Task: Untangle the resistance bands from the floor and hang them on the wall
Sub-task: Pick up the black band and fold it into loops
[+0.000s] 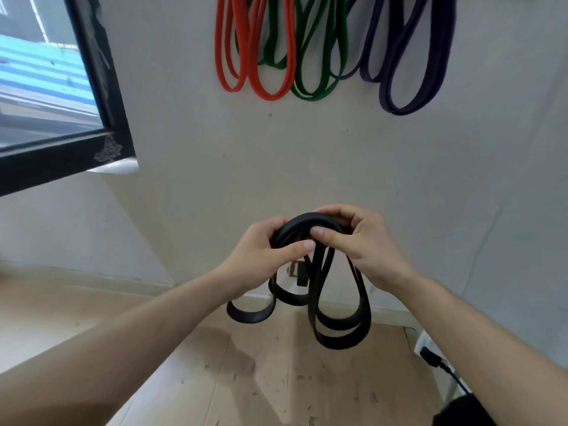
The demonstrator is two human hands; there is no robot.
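Black resistance bands (330, 315) hang in several loops from both my hands, in front of the wall and above the floor. My left hand (261, 256) grips the bunched top of the bands from the left, thumb across the front. My right hand (359, 238) pinches the same arched top from the right. Higher on the wall hang orange bands (261, 78), green bands (319, 84) and purple bands (408, 93); their hooks are out of view above the frame.
A black-framed window (101, 87) fills the upper left, with a sill corner jutting out. The wooden floor (276, 379) lies below. A white power strip with a black plug (430, 355) sits at the right by the wall.
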